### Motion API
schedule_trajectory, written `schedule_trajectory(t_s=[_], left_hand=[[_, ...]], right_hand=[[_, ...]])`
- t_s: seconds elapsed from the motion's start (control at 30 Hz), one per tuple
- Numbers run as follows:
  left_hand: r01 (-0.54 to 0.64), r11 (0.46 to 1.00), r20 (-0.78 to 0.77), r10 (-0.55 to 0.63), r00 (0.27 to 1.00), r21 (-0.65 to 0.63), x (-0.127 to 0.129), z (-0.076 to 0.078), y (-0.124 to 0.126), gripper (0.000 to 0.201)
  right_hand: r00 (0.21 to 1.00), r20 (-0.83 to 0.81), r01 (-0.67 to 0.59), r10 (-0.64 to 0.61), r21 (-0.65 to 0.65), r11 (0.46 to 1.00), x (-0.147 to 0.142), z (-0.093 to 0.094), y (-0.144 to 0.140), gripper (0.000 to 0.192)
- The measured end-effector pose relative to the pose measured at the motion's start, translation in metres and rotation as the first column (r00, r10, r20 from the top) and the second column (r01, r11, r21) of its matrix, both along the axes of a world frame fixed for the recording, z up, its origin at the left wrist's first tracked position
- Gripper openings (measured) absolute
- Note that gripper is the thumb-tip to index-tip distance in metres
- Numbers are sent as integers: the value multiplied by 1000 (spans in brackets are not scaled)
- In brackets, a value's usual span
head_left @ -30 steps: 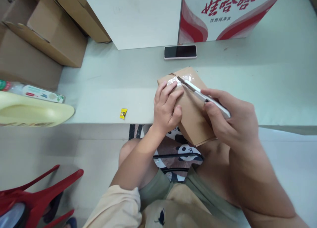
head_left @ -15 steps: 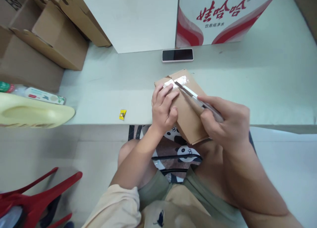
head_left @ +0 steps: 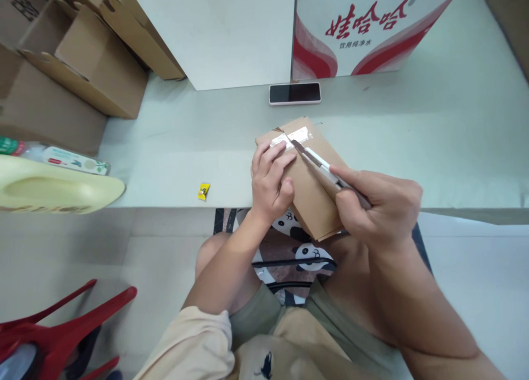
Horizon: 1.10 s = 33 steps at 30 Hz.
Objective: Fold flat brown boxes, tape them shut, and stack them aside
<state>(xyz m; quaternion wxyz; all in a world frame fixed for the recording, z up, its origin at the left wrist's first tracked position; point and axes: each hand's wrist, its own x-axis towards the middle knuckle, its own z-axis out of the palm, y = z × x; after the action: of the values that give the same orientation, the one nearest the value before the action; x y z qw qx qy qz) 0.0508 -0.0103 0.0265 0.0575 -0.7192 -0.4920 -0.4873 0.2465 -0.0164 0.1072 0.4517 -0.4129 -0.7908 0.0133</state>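
A small brown cardboard box (head_left: 316, 201) juts over the near table edge, tilted towards me, with a strip of shiny clear tape (head_left: 302, 135) across its far end. My left hand (head_left: 270, 184) holds the box along its left side, fingers curled over the top near the tape. In my right hand (head_left: 378, 204) is a utility knife (head_left: 324, 168), gripped by its handle. The blade points up and left, its tip at the tape beside the seam. The underside of the box is hidden.
Beyond the box lies a phone (head_left: 295, 93), before a white box (head_left: 223, 36) and a red-and-white carton (head_left: 355, 33). A yellow-wrapped candy (head_left: 204, 191) lies near the front edge. Open cardboard boxes (head_left: 95, 60) stand at left. A red chair base (head_left: 82, 319) is on the floor.
The knife and my right hand have shifted slightly down and right, the tip staying near the tape's seam. My left hand keeps its place on the box.
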Motion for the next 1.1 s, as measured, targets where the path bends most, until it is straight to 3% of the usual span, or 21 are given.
schedule_trajectory(t_s=[0.43,0.83,0.97,1.1], left_hand=[[-12,1000,39,12,999,-10,4,-1,1,49],[-41,999,-14,41,999,6,3,-1,-4,49],[-48,999,-4,48,999,-10,4,-3,-5,50],[-74,995,0,74,997,-65,6,-5,-5,55]], right_hand=[[986,157,70,-48,-136,988,-10,-3,3,33],[998,8,55,-55,-55,997,2,-6,-5,28],[1000,-11,14,-14,-26,1000,3,-4,-7,27],[994,-13,-106,105,-96,990,4,1,-7,23]])
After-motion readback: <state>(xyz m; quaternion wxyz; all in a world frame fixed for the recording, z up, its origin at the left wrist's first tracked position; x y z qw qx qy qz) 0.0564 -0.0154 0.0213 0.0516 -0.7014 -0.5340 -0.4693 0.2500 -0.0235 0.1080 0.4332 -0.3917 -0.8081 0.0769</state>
